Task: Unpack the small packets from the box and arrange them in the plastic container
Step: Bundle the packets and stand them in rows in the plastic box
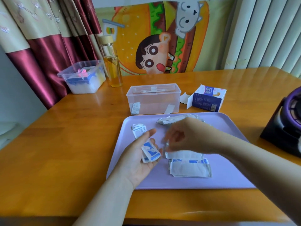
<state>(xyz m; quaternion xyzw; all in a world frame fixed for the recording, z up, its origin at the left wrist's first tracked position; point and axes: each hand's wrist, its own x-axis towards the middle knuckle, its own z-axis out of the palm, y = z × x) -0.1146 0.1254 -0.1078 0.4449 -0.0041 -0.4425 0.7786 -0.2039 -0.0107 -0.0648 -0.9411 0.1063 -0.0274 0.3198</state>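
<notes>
My left hand lies palm up over the lilac tray, with a small stack of white-and-blue packets held across its fingers. My right hand hovers beside it and pinches one thin packet by its edge. More packets lie on the tray: a pile below my right hand, a few behind my left fingers, and a grey-white strip at the back. The clear plastic container stands behind the tray with two packets inside. The opened blue-and-white box lies to its right.
A glass bottle with yellow liquid and a second clear tub with items stand at the back left of the wooden table. A dark purple device sits at the right edge.
</notes>
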